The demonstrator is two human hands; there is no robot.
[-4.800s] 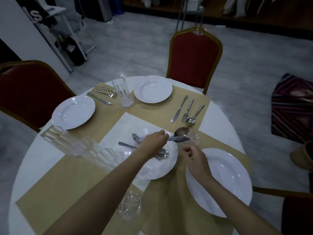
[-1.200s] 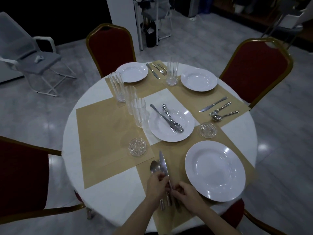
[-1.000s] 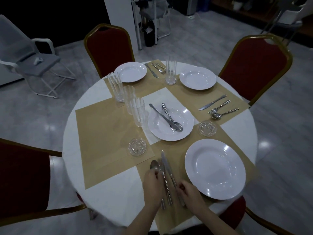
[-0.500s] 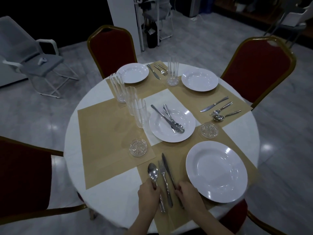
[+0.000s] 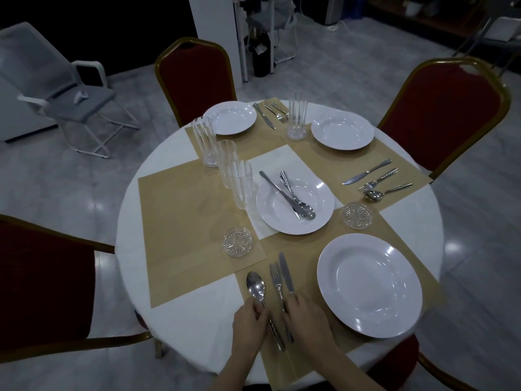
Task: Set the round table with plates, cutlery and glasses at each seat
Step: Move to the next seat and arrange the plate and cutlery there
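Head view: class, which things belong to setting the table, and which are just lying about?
Job: round white plate, steel spoon, steel fork, steel knife, tall ribbed clear glasses, left hand, right hand.
Lying about: grey-and-white armchair, small white controller on its seat.

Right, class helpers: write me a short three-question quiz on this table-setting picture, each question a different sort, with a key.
1. True or false: the centre plate holds spare cutlery.
2. The spoon, fork and knife lie on which side of the near plate, seen from the person? A left, B right, C beyond it.
3. Fill in: the left hand touches the ____ handle.
Key: 1 true; 2 A; 3 spoon.
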